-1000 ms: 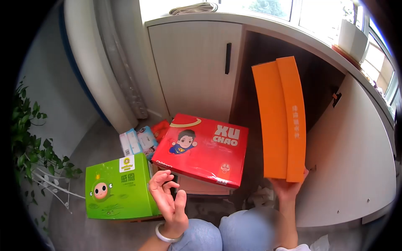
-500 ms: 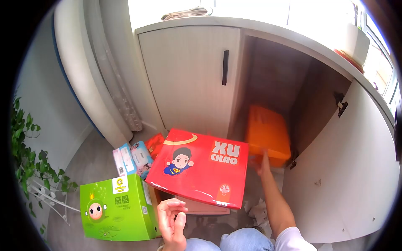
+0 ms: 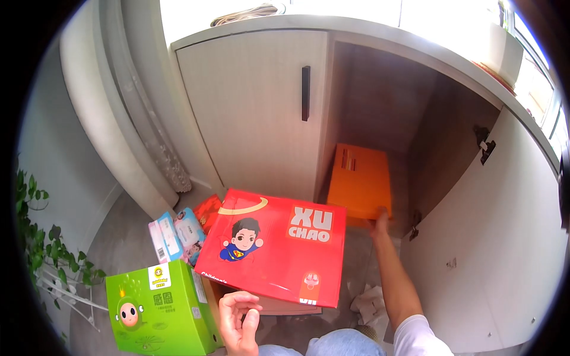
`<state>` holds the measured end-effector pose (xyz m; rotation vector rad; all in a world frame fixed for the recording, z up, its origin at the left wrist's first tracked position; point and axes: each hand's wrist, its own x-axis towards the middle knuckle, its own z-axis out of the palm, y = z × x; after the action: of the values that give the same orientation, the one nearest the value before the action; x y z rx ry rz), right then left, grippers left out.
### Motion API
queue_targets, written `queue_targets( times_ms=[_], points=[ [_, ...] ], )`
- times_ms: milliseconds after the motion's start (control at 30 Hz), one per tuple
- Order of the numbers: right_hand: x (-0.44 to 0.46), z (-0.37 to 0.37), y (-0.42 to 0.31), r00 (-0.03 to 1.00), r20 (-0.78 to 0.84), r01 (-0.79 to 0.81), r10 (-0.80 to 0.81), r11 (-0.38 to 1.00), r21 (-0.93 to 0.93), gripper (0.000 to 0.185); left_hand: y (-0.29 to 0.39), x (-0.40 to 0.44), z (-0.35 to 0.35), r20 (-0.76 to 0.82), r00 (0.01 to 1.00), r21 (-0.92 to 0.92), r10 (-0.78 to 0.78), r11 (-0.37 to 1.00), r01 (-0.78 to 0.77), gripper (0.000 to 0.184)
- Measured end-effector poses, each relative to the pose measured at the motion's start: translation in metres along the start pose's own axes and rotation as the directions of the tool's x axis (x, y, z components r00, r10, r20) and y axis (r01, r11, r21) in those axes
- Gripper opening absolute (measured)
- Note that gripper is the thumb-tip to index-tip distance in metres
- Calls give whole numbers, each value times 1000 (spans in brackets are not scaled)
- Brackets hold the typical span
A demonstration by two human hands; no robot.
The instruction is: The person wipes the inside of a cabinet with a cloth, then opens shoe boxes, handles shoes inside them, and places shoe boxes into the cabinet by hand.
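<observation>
"One orange box [image 3: 359, 181], lying flat on the floor of the open compartment [image 3: 380, 95], and the right hand [image 3: 380, 225] is right there at its near right corner!"

"Gripping it?"

"Touching it, yes, but the fingers are partly hidden, so whether they close on it I can't tell."

"And the left hand [image 3: 238, 323]?"

"Holding nothing! Fingers loosely curled, thumb apart from them, just by the near edge of one red box [image 3: 273, 258] marked XU CHAO."

"Give me the box count."

"Three big ones: orange, red, and one green box [image 3: 151, 314] over at the left. Plus one pale pink item [image 3: 288, 307] under the red one, mostly covered."

"Smaller stuff?"

"Three pieces beyond the green box: one barcoded pack [image 3: 166, 238], one blue pack [image 3: 189, 231] beside it, and one red packet [image 3: 206, 211], partly behind the red box."

"Doors?"

"Two! One closed door [image 3: 255, 107] with one black handle [image 3: 305, 94], and one open door [image 3: 487, 255] swung out at the right, with two dark hinges [image 3: 487, 152] on show."

"Down low?"

"Some crumpled white paper [image 3: 368, 305], and two denim knees [image 3: 344, 344] at the bottom edge."
</observation>
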<state>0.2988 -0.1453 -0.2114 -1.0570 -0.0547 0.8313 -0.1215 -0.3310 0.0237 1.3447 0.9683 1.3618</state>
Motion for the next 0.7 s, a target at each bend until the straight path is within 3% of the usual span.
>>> queue_targets(
  times_ms=[33,67,133,167,267,333,367,433,500,567,600,667,700],
  points=[
    [4,2,4,994,109,-14,7,998,68,51,-1,0,1,-12,1000,-10,-2,1000,2,26],
    [9,5,8,994,110,-14,6,998,67,51,-1,-1,1,-24,1000,-20,-8,1000,7,26],
    [-6,39,0,995,-56,-83,80,995,-53,46,1,0,2,-23,1000,-6,-17,1000,17,25],
    [2,46,2,995,-53,-83,80,996,-46,46,2,2,2,-22,999,6,-27,1000,27,25],
    [42,44,-4,999,49,8,-2,994,-105,48,-3,0,1,-13,1000,27,-28,999,28,24],
    [59,25,-27,935,308,-199,175,979,47,48,0,0,3,-15,999,30,-35,999,35,23],
    [64,16,-35,935,306,-201,177,978,48,48,1,-1,3,-17,999,34,-42,999,43,22],
    [61,13,-54,809,503,-295,304,950,-100,56,-3,-3,-1,1,999,29,-54,998,54,24],
    [37,17,-53,834,475,-219,282,958,-184,60,-6,-4,-2,9,997,23,-76,997,76,26],
    [-7,20,-53,855,448,-154,263,952,-264,64,-8,2,-4,-50,995,124,-85,988,91,26],
    [-35,21,-54,833,484,-89,267,929,-358,67,-25,4,-14,-81,996,159,26,987,-13,28],
    [-98,31,-57,802,526,-26,283,897,-442,70,-27,14,-18,-207,946,520,249,847,-109,34],
    [-134,39,-58,835,488,-21,255,901,-434,73,-28,14,-21,-241,942,596,232,802,-45,49]
  ],
)
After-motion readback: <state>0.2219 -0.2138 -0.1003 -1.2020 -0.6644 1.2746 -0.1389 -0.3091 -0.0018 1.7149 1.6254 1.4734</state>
